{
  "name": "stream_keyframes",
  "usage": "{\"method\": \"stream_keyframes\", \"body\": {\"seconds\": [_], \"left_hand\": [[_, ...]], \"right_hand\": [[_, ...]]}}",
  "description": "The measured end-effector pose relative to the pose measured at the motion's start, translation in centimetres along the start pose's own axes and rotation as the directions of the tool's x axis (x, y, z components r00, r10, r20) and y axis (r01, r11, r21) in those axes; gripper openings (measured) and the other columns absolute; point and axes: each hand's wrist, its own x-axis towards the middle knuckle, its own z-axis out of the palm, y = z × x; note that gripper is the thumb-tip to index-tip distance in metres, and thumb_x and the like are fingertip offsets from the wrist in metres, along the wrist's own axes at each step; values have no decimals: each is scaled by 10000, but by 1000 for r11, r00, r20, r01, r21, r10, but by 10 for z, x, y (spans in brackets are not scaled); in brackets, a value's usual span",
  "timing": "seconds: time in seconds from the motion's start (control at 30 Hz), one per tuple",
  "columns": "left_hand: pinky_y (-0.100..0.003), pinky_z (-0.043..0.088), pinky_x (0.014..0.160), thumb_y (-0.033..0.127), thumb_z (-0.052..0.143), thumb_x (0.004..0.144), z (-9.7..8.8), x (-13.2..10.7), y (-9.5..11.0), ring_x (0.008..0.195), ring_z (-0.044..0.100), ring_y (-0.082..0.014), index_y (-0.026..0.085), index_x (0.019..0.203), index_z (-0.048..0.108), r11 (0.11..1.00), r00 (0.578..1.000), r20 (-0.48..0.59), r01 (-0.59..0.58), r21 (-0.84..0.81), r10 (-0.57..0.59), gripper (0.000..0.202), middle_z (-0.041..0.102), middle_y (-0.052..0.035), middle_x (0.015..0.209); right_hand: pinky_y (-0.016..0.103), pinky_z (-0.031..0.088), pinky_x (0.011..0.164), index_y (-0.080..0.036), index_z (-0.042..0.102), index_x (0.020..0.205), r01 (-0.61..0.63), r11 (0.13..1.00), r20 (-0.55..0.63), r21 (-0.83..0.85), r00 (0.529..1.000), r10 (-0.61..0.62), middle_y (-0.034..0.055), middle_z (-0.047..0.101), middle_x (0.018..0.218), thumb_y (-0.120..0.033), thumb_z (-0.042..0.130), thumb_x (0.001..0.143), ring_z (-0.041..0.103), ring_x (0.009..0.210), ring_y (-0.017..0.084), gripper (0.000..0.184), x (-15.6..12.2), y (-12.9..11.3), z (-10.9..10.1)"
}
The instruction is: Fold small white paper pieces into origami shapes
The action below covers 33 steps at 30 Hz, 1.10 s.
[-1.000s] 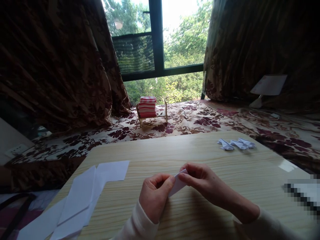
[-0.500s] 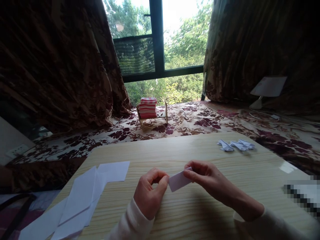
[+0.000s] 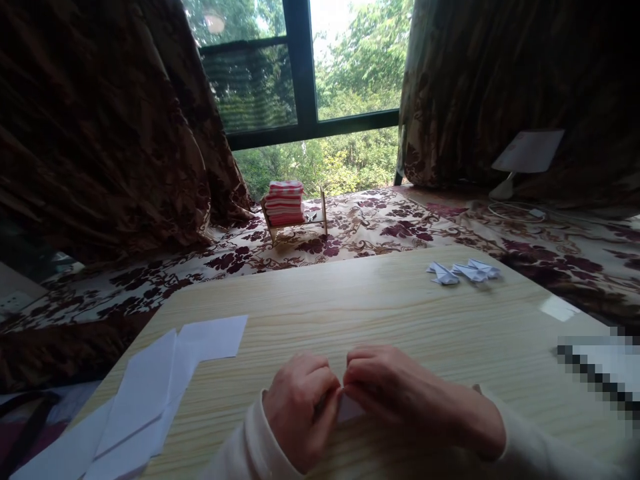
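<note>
A small folded piece of white paper (image 3: 351, 409) shows between my two hands, low over the wooden table; most of it is covered by my fingers. My left hand (image 3: 303, 407) pinches its left end between thumb and fingers. From the other side, my right hand (image 3: 395, 383) grips it, fingertips close against those of the left. Several white sheets (image 3: 143, 383) overlap on the table to the left. At the far right corner lie several small folded paper pieces (image 3: 467, 271).
The pale wooden table (image 3: 300, 300) spans the front. Behind it, a small rack (image 3: 297, 223) with folded pink striped cloths (image 3: 285, 203) stands on a flowered cover. A white lamp (image 3: 530, 152) is at right, and a blurred-out object (image 3: 605, 367) lies on the right edge.
My hands have come together over the folded paper, and both have turned so the knuckles face up. The paper is now mostly hidden. The view has tilted slightly.
</note>
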Motion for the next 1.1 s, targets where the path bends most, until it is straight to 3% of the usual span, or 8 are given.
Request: {"method": "stream_keyframes", "body": {"seconds": [0.2,0.3,0.37,0.5,0.63,0.77,0.87,1.1], "left_hand": [[-303,388,664,151,399,864,-9,-10,-8,689,504,-164,190,680,522,998,999,8,47,-41,-47,225,535,-28,680],[-294,371,631,170,384,880,-16,-11,-15,665,495,-162,187,666,527,990,990,-21,140,-8,-140,258,520,-26,657],[-297,361,627,183,387,880,-17,-10,-18,653,494,-160,186,661,531,985,985,-23,171,9,-170,263,516,-22,646],[-311,347,639,192,411,868,-12,-5,-17,653,500,-162,187,669,539,984,986,-23,169,53,-168,237,538,-16,655],[-318,360,644,178,474,838,-10,-4,-13,665,503,-170,183,674,552,974,984,-65,176,141,-168,181,551,-12,663],[-343,382,708,151,470,841,-9,-12,-14,784,518,-202,182,866,627,952,976,-218,61,301,7,162,595,-51,810],[-337,380,724,143,406,876,-2,-21,-17,784,522,-197,178,946,641,916,960,-222,-72,394,171,248,613,-54,820],[-389,335,849,195,347,914,4,-27,-17,836,539,-204,169,1040,633,872,968,-193,-49,487,162,313,656,-51,878]], "right_hand": [[243,365,613,-176,489,611,9,1000,-16,-16,1000,-9,2,523,637,-104,438,853,465,630,124,258,-11,19,-12],[246,385,586,-170,537,663,-132,990,-193,-54,974,119,21,541,663,-132,434,885,490,622,131,248,-20,32,-19],[258,416,624,-170,585,801,-95,993,-277,-67,958,73,43,579,741,-143,422,905,524,683,145,195,-21,29,-17],[316,466,778,-194,570,1053,137,976,-222,-172,959,-174,69,632,987,-71,441,878,556,855,179,250,-13,3,1],[350,472,826,-175,575,1042,89,965,-114,-245,986,-120,65,632,981,-116,504,878,552,901,203,188,-3,-8,16],[373,474,792,-165,576,1050,87,955,-90,-282,989,-116,84,623,987,-156,478,898,547,885,213,181,-1,0,21],[369,468,768,-148,566,1079,105,943,-91,-316,986,-140,93,618,977,-152,474,893,539,868,215,207,-2,3,22],[360,452,716,-128,545,1060,82,901,-85,-426,988,-130,92,582,926,-153,521,832,504,803,213,231,1,4,33]]}}
